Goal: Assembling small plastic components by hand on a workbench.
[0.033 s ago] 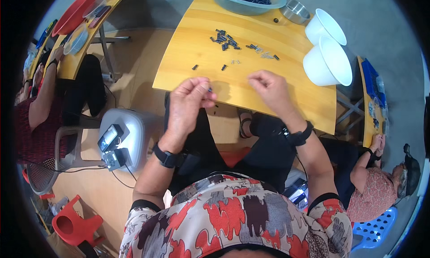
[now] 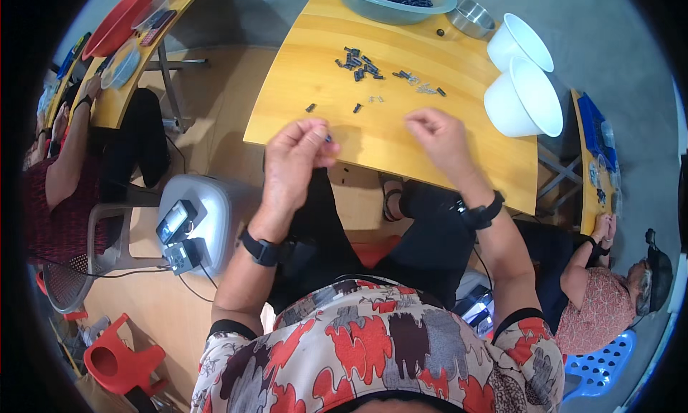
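Note:
My left hand [image 2: 295, 151] pinches a small dark plastic piece [image 2: 328, 138] between thumb and fingertips, just over the table's near edge. To its right, my right hand [image 2: 441, 137] hovers above the wooden table [image 2: 301, 76] with thumb and fingers pressed together; whatever they hold, if anything, is too small to make out. Two single black pieces lie beyond my hands, one at the left [image 2: 310, 108] and one nearer the middle [image 2: 357, 108]. Farther back sits a loose pile of black pieces [image 2: 360, 64], with a scatter of small clear or silvery bits [image 2: 424, 88] to its right.
A pale basin [image 2: 401, 12] full of dark pieces stands at the far edge, beside a metal bowl [image 2: 471, 17]. Two white tubs [image 2: 522, 98] take up the right side. A grey stool [image 2: 197, 212] holding devices and cables is at my left. Other people sit at tables on both sides.
My left hand has shifted slightly left with the small dark piece still pinched. My right hand has drifted a little to the right, widening the gap between them.

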`<act>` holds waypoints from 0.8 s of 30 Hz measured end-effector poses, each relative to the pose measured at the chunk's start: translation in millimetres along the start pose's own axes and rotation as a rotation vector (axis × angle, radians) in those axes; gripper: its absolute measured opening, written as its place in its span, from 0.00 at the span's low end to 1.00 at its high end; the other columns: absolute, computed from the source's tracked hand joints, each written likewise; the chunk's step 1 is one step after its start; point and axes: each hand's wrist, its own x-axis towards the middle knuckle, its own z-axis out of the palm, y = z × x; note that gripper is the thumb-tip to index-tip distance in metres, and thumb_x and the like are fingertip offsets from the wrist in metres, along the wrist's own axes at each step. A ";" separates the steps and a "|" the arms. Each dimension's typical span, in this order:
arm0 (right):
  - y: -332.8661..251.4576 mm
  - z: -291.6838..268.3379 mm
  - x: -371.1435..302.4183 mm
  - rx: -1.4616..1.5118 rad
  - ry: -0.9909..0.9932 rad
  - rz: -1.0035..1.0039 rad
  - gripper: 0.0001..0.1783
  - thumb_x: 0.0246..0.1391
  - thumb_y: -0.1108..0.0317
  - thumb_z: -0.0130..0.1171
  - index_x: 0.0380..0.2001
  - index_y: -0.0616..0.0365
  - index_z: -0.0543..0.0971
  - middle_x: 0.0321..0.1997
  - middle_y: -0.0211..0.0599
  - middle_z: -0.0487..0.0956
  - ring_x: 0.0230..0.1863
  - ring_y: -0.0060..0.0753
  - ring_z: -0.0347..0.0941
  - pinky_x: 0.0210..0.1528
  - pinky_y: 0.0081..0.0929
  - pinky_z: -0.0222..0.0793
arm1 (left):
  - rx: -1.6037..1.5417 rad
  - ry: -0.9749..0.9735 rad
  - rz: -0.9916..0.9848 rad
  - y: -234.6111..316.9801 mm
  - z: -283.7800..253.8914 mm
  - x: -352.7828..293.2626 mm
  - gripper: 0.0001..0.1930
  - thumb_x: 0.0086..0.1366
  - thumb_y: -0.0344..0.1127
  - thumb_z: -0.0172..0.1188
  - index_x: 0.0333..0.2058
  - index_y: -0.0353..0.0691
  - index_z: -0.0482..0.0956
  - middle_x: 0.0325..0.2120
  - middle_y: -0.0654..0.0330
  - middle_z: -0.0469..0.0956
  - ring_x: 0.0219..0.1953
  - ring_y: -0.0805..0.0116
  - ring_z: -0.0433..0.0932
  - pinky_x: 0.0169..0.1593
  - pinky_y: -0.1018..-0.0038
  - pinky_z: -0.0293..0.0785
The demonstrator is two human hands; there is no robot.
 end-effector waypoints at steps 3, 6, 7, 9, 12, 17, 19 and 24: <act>30.1 -25.3 16.1 0.000 0.107 0.090 0.06 0.46 0.72 0.59 0.30 0.60 0.78 0.26 0.40 0.78 0.27 0.28 0.75 0.31 0.22 0.69 | 0.131 0.025 0.056 16.0 -10.1 25.7 0.09 0.64 0.33 0.52 0.38 0.35 0.74 0.30 0.63 0.75 0.31 0.74 0.77 0.34 0.80 0.74; 51.0 -33.6 29.9 -0.132 0.142 0.010 0.07 0.46 0.71 0.60 0.32 0.58 0.78 0.26 0.40 0.78 0.26 0.30 0.75 0.30 0.23 0.70 | 0.094 0.050 0.094 18.5 -14.9 49.7 0.09 0.65 0.33 0.51 0.39 0.34 0.74 0.29 0.63 0.75 0.32 0.74 0.77 0.35 0.81 0.73; 52.0 -34.4 32.9 -0.133 0.146 0.010 0.07 0.46 0.71 0.60 0.32 0.58 0.78 0.26 0.40 0.78 0.26 0.30 0.75 0.30 0.23 0.70 | 0.094 0.046 0.096 19.4 -13.1 54.7 0.09 0.65 0.33 0.51 0.39 0.34 0.74 0.29 0.63 0.75 0.32 0.74 0.77 0.35 0.81 0.73; 49.6 -32.9 37.7 -0.268 0.085 0.018 0.08 0.46 0.69 0.60 0.33 0.56 0.78 0.28 0.41 0.79 0.29 0.36 0.76 0.32 0.27 0.70 | 0.139 0.025 0.108 20.4 -9.7 62.2 0.10 0.65 0.34 0.51 0.40 0.34 0.73 0.29 0.62 0.75 0.33 0.74 0.76 0.37 0.81 0.73; 39.5 -31.5 47.2 -0.439 0.061 -0.028 0.09 0.46 0.66 0.59 0.32 0.55 0.79 0.29 0.39 0.78 0.31 0.41 0.75 0.33 0.32 0.70 | 0.156 -0.034 0.070 19.3 -1.9 71.5 0.11 0.64 0.34 0.52 0.41 0.34 0.73 0.30 0.62 0.75 0.34 0.73 0.77 0.38 0.80 0.73; 44.1 -30.8 54.5 -0.544 0.019 -0.084 0.08 0.48 0.68 0.58 0.32 0.58 0.77 0.29 0.42 0.77 0.31 0.41 0.74 0.33 0.31 0.69 | 0.087 -0.147 -0.002 16.9 15.1 65.7 0.10 0.64 0.34 0.53 0.41 0.35 0.73 0.31 0.62 0.76 0.34 0.72 0.78 0.37 0.80 0.74; 45.8 -30.5 54.1 -0.539 0.026 -0.098 0.07 0.47 0.68 0.58 0.30 0.58 0.77 0.28 0.42 0.77 0.31 0.41 0.74 0.32 0.31 0.69 | 0.060 -0.148 -0.004 16.0 17.9 56.8 0.10 0.63 0.33 0.54 0.40 0.35 0.73 0.31 0.62 0.76 0.34 0.71 0.78 0.37 0.80 0.75; 43.0 -30.2 50.2 -0.478 0.058 -0.102 0.06 0.47 0.69 0.57 0.29 0.60 0.75 0.27 0.41 0.77 0.30 0.40 0.74 0.32 0.30 0.69 | 0.019 -0.174 -0.050 13.7 18.7 34.6 0.08 0.61 0.30 0.56 0.39 0.36 0.74 0.31 0.61 0.76 0.33 0.70 0.80 0.34 0.78 0.77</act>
